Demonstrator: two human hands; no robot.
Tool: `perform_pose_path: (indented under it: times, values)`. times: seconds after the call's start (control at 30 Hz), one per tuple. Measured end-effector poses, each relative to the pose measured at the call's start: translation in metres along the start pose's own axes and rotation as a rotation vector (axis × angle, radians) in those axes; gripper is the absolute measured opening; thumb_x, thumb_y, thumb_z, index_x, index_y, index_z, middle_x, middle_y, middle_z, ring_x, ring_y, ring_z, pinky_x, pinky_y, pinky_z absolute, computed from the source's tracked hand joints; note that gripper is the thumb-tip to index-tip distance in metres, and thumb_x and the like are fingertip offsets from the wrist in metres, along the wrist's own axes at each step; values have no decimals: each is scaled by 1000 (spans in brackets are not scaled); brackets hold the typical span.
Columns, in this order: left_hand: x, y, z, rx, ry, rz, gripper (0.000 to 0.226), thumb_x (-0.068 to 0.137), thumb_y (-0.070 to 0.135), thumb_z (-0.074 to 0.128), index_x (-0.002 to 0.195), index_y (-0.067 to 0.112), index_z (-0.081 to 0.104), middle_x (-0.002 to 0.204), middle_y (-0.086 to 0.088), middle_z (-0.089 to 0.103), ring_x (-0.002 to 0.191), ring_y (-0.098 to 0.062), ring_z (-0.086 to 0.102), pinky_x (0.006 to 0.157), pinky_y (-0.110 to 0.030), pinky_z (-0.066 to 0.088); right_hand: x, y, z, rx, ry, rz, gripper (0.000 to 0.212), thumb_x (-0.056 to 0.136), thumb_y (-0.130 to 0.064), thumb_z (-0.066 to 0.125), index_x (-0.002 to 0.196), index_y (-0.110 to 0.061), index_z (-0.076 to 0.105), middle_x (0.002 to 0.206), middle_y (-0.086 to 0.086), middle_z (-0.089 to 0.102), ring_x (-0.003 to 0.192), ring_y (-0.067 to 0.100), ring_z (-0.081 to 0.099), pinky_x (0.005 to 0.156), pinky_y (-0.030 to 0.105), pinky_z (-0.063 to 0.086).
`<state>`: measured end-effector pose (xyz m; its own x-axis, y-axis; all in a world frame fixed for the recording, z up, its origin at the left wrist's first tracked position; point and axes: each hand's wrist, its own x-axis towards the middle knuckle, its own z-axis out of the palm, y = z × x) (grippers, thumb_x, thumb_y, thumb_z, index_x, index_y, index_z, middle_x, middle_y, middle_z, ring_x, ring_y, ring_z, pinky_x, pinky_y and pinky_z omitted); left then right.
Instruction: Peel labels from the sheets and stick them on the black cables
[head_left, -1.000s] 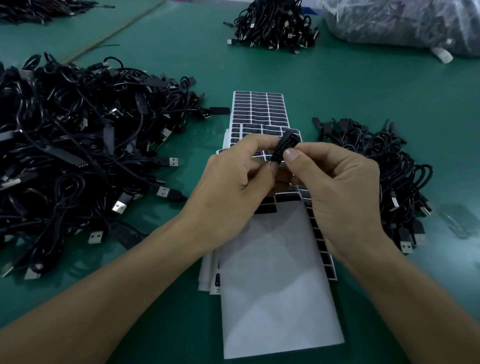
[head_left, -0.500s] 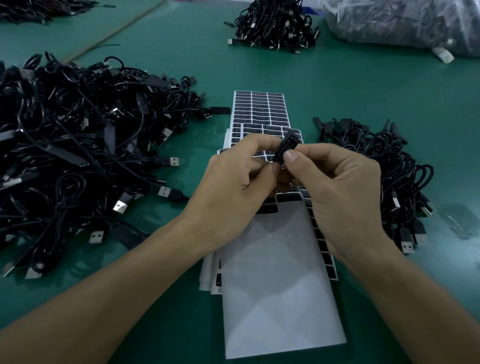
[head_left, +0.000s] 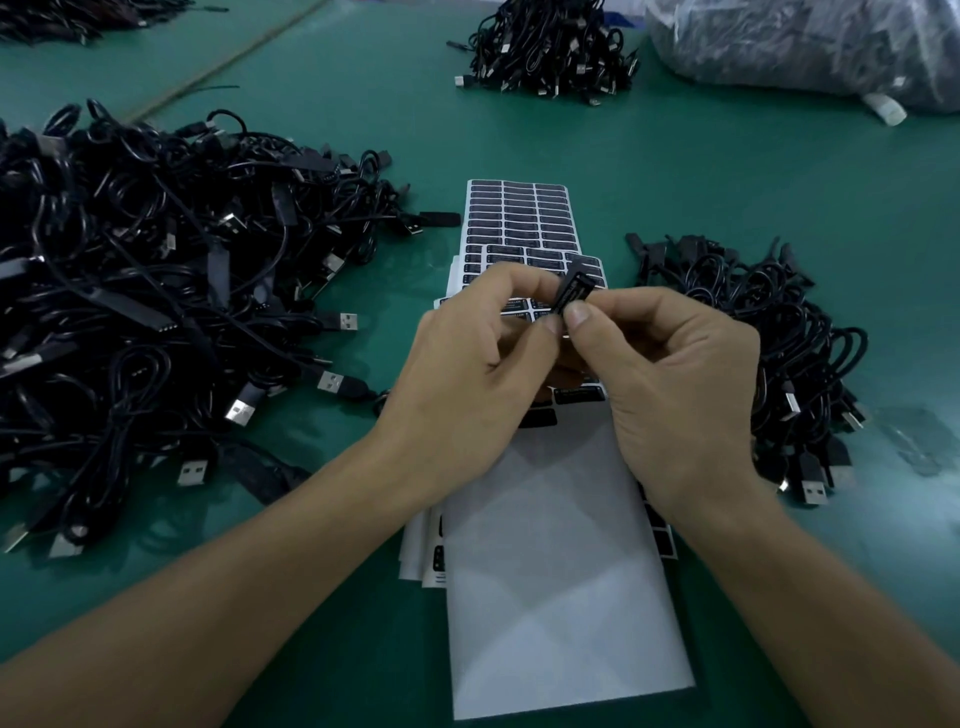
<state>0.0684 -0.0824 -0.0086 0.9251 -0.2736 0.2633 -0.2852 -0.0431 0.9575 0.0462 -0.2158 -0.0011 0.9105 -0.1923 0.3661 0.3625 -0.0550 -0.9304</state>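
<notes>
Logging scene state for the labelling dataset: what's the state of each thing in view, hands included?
left hand: fingers curled, pinching the black connector
right hand: fingers curled, thumb pinching the same connector
black connector: held up between both hands, tilted
near sheet: mostly bare white backing
far sheet: full rows of labels
left cable pile: large, tangled
right cable pile: smaller, tangled

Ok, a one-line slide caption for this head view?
Left hand and right hand pinch a black cable end over label sheets on a green table, large cable pile at left.
</notes>
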Motion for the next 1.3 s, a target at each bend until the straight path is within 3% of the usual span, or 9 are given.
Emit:
perform_pose_path:
  times: [0.1,0.23,0.4,0.57,0.83,1.03,1.13,1.2,1.3]
  values:
    - [0,3,1,-2,32,-19,11,92,22,55,101,24,62,79,-14,75,75,-46,70,68,-61,58,0,1,0,-70,15,-36,22,89,-2,71,80,-22,73,74,-8,75,65,8,72,62,17,56]
    - [0,4,3,-12,46,-26,12,90,21,55,100,21,61,78,-9,76,72,-28,75,66,-57,60,-1,2,1,-127,38,-54,19,88,-6,73,81,-24,73,76,-8,75,67,8,72,62,16,56]
    - [0,3,3,-12,54,-12,11,91,22,56,95,30,63,77,-6,76,70,-35,73,65,-59,59,-2,1,1,-158,62,-62,18,87,-9,75,81,-25,74,76,-10,75,67,7,72,62,16,56]
    - [0,3,3,-20,55,-7,12,92,20,56,95,29,63,76,-3,77,69,-22,75,65,-50,62,-3,1,2,-164,76,-54,15,86,-9,76,81,-23,75,75,-9,75,67,9,72,62,17,56]
    - [0,3,2,8,76,-13,8,92,23,56,97,26,61,74,-19,73,70,-57,63,57,-68,53,0,3,-3,-95,137,-12,27,79,-10,84,88,-19,59,80,0,73,72,13,72,66,26,59]
    - [-1,4,4,-13,45,5,9,94,22,56,97,26,63,77,-8,76,71,-39,72,63,-57,59,2,6,-2,-77,70,42,27,83,-20,81,107,-20,68,84,-1,74,76,15,73,67,24,59]
    - [-1,2,3,11,36,24,10,93,21,55,99,23,64,78,-15,74,72,-44,70,65,-58,59,3,6,-2,-60,29,10,12,86,-19,78,96,-14,73,82,5,74,74,17,72,66,28,60]
    - [-1,1,2,38,40,34,9,93,26,57,97,22,64,78,-21,72,72,-50,66,62,-61,57,3,4,-1,-48,9,-34,3,88,-15,75,89,-13,72,79,3,73,68,8,68,63,20,56]
    - [-1,0,-1,123,48,96,9,96,30,61,93,23,64,77,-13,72,68,-40,68,60,-52,58,3,3,-1,-41,-12,-69,9,92,-14,69,84,-17,71,71,-8,71,63,1,63,62,14,51]
